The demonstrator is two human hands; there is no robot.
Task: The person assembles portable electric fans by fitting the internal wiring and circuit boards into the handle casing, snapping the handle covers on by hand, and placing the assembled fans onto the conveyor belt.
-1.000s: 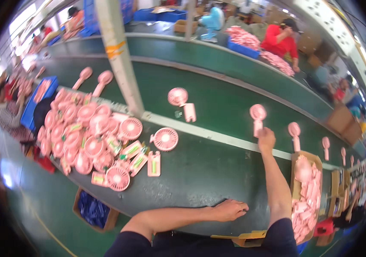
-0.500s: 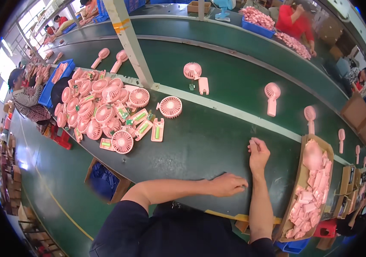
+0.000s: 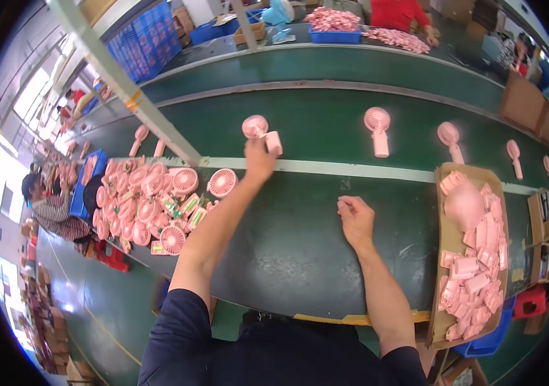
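My left hand [image 3: 259, 161] reaches over the pale rail onto the green belt. It is at a pink handheld fan whose round head [image 3: 255, 125] lies just beyond the fingers. A pink rectangular handle piece [image 3: 274, 143] sits beside the hand. The fingertips are partly hidden, so I cannot tell whether they grip the fan. Above the dark worktop [image 3: 300, 257], my right hand [image 3: 356, 222] is closed, with thumb and fingers curled together. Anything inside it is too small to make out.
A heap of pink fan parts [image 3: 139, 199], some showing green pieces, covers the worktop's left. At right stands a cardboard box [image 3: 443, 257] of pink casings. More fans, including one upright-looking pink fan [image 3: 378, 132], lie along the belt. A metal post [image 3: 136, 96] rises at left.
My left hand has swung from near the right hand up and left to the fan on the belt. My right hand stays curled over the worktop. The whole view has shifted.
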